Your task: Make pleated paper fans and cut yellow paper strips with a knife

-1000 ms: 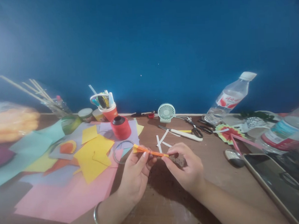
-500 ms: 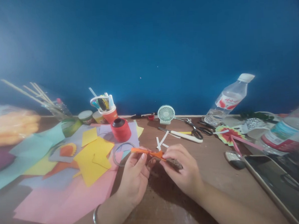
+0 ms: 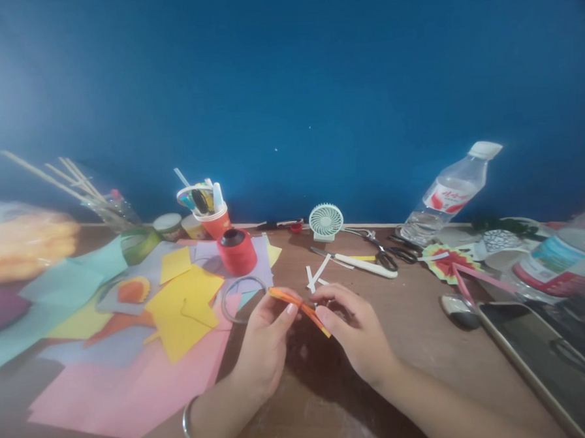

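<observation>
Slantwise between both grips [image 3: 265,341] [image 3: 360,333], orange paper [image 3: 310,313]

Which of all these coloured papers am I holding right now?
The narrow orange-and-yellow folded piece, held by your left hand and right hand; the coloured sheets at left lie on the table.

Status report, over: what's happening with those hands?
Left hand pinching orange paper; right hand at its near end. Paper slants between them. White strips beyond, not blocking.

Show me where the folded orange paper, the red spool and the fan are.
Folded orange paper [image 3: 306,308]: head view, near its middle.
Red spool [image 3: 238,254]: head view, middle of its side.
Fan [image 3: 326,222]: head view, center of its round grille.
</observation>
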`<state>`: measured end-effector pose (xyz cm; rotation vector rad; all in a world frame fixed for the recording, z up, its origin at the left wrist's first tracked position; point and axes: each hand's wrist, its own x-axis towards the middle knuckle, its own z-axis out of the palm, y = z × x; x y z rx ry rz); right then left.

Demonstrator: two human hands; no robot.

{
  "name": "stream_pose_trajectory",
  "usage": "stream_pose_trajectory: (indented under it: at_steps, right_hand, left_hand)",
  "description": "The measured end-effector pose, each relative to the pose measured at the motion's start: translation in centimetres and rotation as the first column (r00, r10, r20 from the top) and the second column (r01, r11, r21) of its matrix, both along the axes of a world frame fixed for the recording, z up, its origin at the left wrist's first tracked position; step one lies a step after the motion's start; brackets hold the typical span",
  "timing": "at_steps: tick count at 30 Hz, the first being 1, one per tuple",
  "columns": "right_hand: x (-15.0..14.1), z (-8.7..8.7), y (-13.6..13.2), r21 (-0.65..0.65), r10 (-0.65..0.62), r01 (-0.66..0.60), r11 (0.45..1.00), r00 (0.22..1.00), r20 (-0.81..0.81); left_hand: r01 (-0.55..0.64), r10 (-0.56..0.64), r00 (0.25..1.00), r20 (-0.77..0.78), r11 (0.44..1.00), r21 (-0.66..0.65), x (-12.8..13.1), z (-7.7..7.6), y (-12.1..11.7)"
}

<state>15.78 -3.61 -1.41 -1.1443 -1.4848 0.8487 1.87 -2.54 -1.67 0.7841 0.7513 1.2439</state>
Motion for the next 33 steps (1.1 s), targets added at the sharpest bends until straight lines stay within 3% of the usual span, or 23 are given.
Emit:
stream_pose_trajectory:
  at_steps: [2,5,11,16,20,24,33]
  right_hand:
    - [-0.2,-0.1,0.1,-0.108,0.041,-0.046,0.993,0.998,-0.048]
    - [-0.4,-0.1,0.0,-0.163,0.026,-0.034,0.986,0.998,-0.055]
    - [-0.5,0.3,-0.2,-0.118,-0.036,0.041,0.992,0.998,0.046]
    - [-0.6,0.3,-0.3,-0.018,-0.107,0.111,0.994,0.982,0.158]
    - [-0.5,0.1,-0.2,-0.020,-0.070,0.073,0.997,0.990,0.121]
    - [-0.1,-0.2,0.1,-0.010,0.014,-0.014,1.000,0.999,0.049]
    - [0.4,-0.9,0.5,0.083,0.091,-0.085,0.993,0.993,-0.069]
  left_hand:
    - [-0.017,0.019,0.997,-0.074,0.999,0.029,-0.1,-0.3,0.0]
    - [-0.039,0.053,0.985,-0.165,0.995,0.088,-0.2,-0.6,-0.1]
    - [0.003,0.019,0.975,-0.221,0.995,0.096,-0.3,-0.6,-0.3]
    - [0.100,-0.089,0.964,-0.249,0.994,0.034,-0.4,-0.6,-0.6]
    - [0.081,-0.081,0.994,-0.074,0.997,0.004,-0.4,-0.8,-0.4]
    - [0.160,-0.148,0.976,0.161,0.985,-0.063,-0.3,-0.7,0.2]
    - [0.209,-0.166,0.941,0.296,0.971,-0.119,-0.5,-0.5,0.3]
